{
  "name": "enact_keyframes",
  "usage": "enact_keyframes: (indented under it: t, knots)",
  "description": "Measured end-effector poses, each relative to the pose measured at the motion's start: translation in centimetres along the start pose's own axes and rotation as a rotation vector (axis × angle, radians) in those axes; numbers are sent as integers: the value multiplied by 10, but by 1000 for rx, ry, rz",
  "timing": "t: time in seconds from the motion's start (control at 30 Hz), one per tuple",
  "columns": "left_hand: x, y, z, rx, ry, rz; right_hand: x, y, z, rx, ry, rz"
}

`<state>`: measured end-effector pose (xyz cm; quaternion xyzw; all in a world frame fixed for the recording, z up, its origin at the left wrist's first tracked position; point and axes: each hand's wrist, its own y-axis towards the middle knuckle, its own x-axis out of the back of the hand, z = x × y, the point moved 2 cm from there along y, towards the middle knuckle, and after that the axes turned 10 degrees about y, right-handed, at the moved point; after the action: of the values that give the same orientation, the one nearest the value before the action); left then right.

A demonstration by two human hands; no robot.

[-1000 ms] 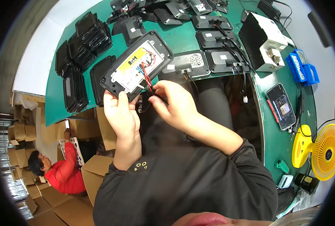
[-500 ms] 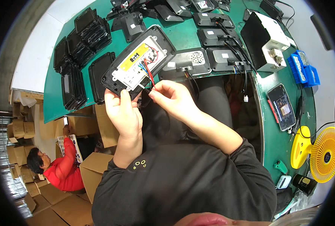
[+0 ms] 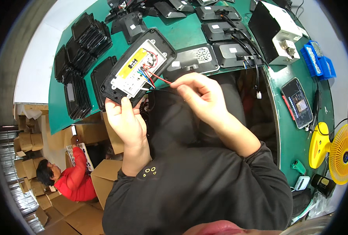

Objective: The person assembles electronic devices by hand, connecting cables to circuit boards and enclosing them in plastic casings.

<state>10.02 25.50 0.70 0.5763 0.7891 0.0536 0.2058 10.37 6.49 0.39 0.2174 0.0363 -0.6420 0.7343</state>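
Note:
My left hand (image 3: 126,119) grips the lower corner of a black plastic housing (image 3: 164,44), held tilted above the table's near edge. Inside the housing lies a white board with a yellow patch (image 3: 127,70), and thin red, blue and white wires come off it. My right hand (image 3: 201,94) pinches the end of a red wire (image 3: 161,78), drawn out straight to the right of the board. The other wires hang loose near the housing's lower edge. Just behind the housing, a black panel (image 3: 97,84) rests on the table.
Stacks of black panels (image 3: 76,98) stand at the left of the green table (image 3: 60,121). Several black units with cables (image 3: 236,55) lie at the back. Rightward are a white box device (image 3: 277,35), blue bins (image 3: 313,58), a phone (image 3: 297,102) and a yellow fan (image 3: 340,154). A person in red (image 3: 78,176) is at lower left.
My right hand has moved right and slightly up, pulling the red wire out straight from the bundle. The housing in my left hand has shifted a little left and down.

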Motion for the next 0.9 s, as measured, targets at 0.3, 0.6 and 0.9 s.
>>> enact_keyframes:
  t: [0.3, 0.6, 0.9]
  knots:
    - [1, -8, -7, -40, 44, -6, 22, 3, 1, -49, 396, -96]
    - [2, -9, -7, -32, 323, -67, 20, -3, 9, 153, 578, 271]
    - [24, 6, 8, 44, 263, 165, 20, 10, 10, 423, 138, 163]
